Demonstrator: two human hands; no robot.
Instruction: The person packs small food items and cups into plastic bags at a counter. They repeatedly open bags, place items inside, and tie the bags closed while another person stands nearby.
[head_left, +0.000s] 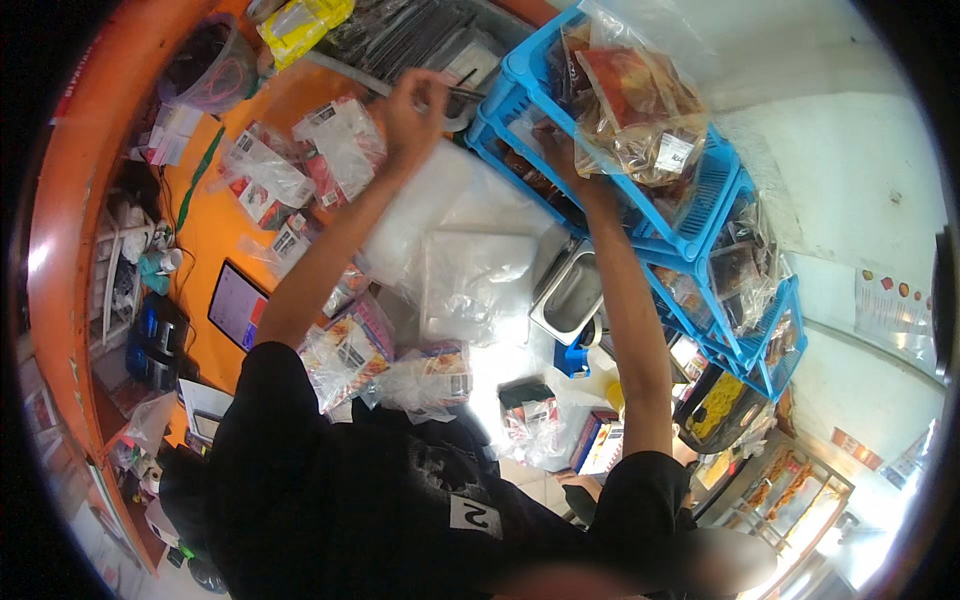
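My left hand (415, 112) is raised at the far side of the table, fingers bent and blurred by motion. A thin dark stick-like item (466, 78) shows near its fingertips; whether the hand holds it is unclear. My right hand (561, 148) reaches into the opening of a blue plastic stacking basket (525, 71), among packaged food. Its fingers are partly hidden by the basket's rail and plastic. Clear plastic bags (480, 281) lie stacked between my arms. Beside my right forearm sits an open stainless steel food pan (568, 300).
Bagged printed food boxes (346, 349) lie along the table's near and left sides. A tablet (236, 304) rests on the orange tabletop (202, 247). More blue baskets (787, 337) with bagged food stand at right. Another person's hand (581, 484) holds a box (598, 442) at lower right.
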